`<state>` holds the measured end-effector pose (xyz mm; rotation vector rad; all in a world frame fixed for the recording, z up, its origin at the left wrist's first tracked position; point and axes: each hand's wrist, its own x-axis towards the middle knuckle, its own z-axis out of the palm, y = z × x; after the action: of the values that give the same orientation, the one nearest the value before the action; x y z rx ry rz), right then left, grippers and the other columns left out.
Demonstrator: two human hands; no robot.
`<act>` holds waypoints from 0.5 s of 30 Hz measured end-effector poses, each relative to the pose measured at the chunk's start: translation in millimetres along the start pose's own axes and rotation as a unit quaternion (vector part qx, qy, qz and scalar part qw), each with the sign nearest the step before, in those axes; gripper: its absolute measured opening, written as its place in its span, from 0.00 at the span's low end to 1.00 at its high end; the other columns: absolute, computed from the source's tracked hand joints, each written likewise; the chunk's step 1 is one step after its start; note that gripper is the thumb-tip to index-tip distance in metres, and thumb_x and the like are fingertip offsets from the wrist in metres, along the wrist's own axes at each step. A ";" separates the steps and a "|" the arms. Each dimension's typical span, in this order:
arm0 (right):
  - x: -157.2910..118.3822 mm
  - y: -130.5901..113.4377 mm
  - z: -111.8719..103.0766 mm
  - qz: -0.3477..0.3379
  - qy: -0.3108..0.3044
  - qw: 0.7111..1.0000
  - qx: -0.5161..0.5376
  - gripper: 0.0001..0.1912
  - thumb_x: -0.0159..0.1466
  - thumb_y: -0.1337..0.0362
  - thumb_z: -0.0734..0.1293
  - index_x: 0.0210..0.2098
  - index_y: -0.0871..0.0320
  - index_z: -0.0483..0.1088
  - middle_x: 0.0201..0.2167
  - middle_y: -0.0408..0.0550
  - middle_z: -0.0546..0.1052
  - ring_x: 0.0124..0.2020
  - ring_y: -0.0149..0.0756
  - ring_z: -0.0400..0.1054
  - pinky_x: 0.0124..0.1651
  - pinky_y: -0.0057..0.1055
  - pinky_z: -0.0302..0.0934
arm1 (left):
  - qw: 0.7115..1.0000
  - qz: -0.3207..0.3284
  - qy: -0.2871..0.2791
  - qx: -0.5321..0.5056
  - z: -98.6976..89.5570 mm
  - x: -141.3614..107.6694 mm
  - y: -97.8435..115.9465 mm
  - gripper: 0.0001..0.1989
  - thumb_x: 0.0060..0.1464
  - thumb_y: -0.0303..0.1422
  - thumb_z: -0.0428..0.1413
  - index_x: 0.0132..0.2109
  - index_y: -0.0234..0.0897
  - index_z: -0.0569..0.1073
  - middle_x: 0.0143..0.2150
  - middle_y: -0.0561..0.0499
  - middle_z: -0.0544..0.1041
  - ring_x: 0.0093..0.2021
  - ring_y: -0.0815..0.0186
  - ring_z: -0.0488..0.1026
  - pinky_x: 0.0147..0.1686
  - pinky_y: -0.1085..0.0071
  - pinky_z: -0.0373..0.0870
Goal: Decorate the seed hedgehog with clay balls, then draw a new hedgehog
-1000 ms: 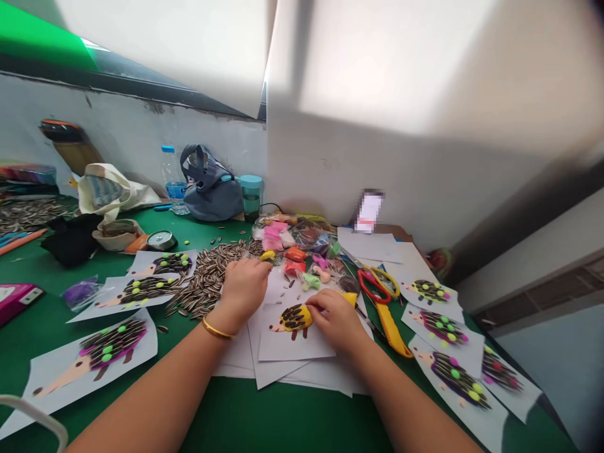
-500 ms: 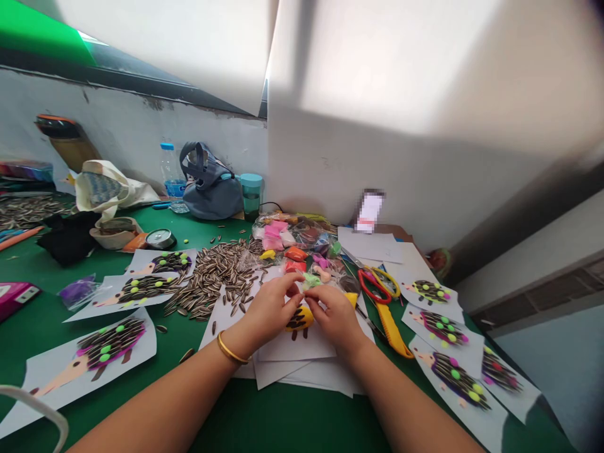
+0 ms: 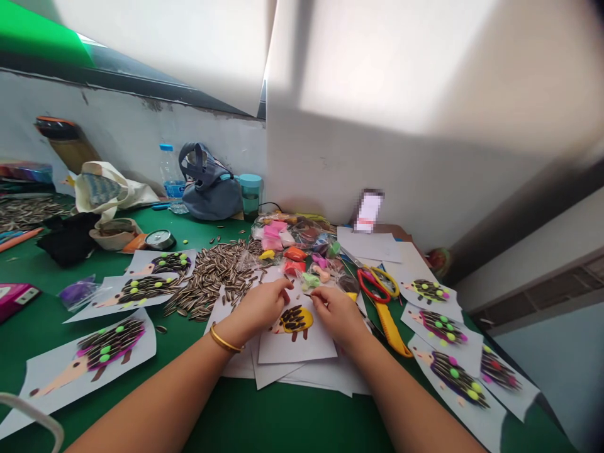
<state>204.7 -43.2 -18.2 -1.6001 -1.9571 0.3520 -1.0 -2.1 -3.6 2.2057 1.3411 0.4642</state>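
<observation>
Centrally, a yellow paper hedgehog (image 3: 295, 320) points its nose left, long axis sideways; the left hand (image 3: 260, 308) lies open beside it, the right hand (image 3: 336, 316) pinching narrowly on what seems a seed (image 3: 307, 295)

Two bare arms reach out from the bottom of the view and lean in toward each other. The left arm (image 3: 155, 399) ends in the left hand (image 3: 259, 308), which is bent a little at the wrist. Its fingers (image 3: 278, 290) point across to the right. The right arm (image 3: 406, 396) ends in the right hand (image 3: 336, 316), which curls down, with its fingertips (image 3: 315, 294) pinched close together. The two hands are near each other but not touching.
</observation>
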 end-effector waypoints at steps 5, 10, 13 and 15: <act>-3.0 -1.6 0.6 -0.005 -0.019 1.000 -0.005 0.09 0.64 0.66 0.62 0.36 0.52 0.74 0.34 0.44 0.79 0.34 0.36 0.71 0.35 0.30 0.58 | 1.000 -0.001 -0.013 0.026 -3.1 -2.4 2.6 0.16 0.56 0.28 0.47 0.48 0.44 0.74 0.40 0.51 0.81 0.40 0.61 0.75 0.37 0.69 0.65; -2.8 -7.3 1.0 -0.063 0.031 0.997 0.024 0.09 0.65 0.65 0.62 0.39 0.54 0.74 0.36 0.46 0.79 0.38 0.38 0.71 0.41 0.32 0.61 | 0.996 0.068 0.042 0.046 -1.0 -0.9 10.9 0.14 0.60 0.42 0.48 0.40 0.40 0.75 0.39 0.47 0.78 0.41 0.59 0.72 0.38 0.68 0.64; -1.7 -13.7 0.8 -0.102 0.061 0.993 0.027 0.09 0.66 0.66 0.61 0.39 0.54 0.74 0.36 0.48 0.79 0.39 0.38 0.70 0.43 0.33 0.61 | 0.995 0.087 0.043 0.031 5.1 1.0 15.9 0.17 0.62 0.41 0.45 0.32 0.38 0.72 0.33 0.49 0.75 0.36 0.61 0.70 0.37 0.68 0.62; -1.5 -16.7 1.4 -0.116 0.070 0.990 0.029 0.10 0.66 0.66 0.61 0.39 0.54 0.74 0.36 0.48 0.79 0.38 0.39 0.70 0.43 0.34 0.61 | 0.996 0.086 0.035 -0.013 9.5 1.9 17.8 0.17 0.63 0.38 0.43 0.31 0.38 0.70 0.31 0.50 0.73 0.34 0.63 0.68 0.36 0.68 0.62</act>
<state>190.6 -48.5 -10.6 -1.3079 -1.9790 0.1963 17.7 -9.6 -0.8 2.3127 1.1767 0.6242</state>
